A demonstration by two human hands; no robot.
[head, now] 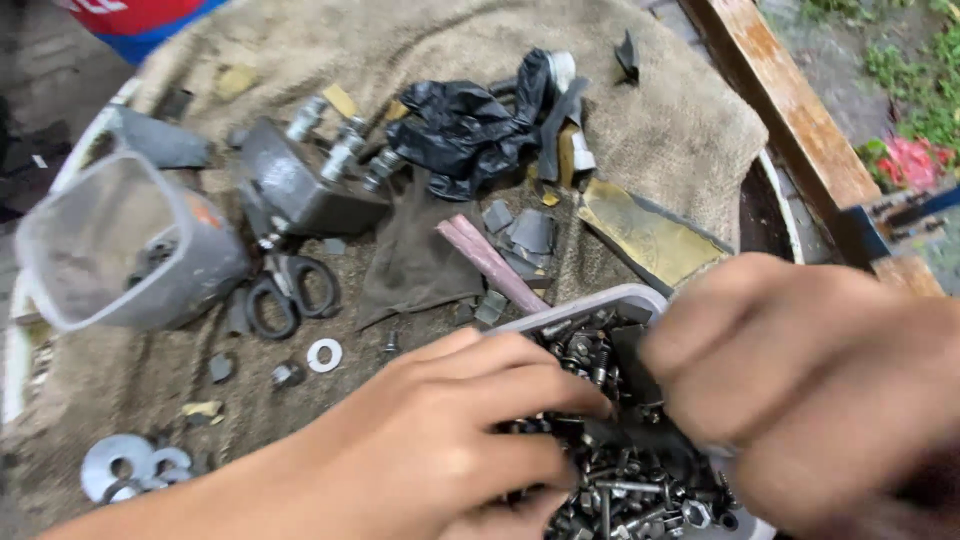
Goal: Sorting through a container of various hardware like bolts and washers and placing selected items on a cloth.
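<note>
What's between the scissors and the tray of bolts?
In the head view, between the scissors and the tray of bolts lie a dark cloth, a pink rod and a small bolt.

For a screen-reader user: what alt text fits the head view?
Two bare hands, left hand and right hand, dig in a tray of bolts and nuts on burlap cloth, beside scissors and a clear plastic tub.

We see our left hand and right hand crowding the tray of bolts; open burlap lies between scissors and washers.
</note>
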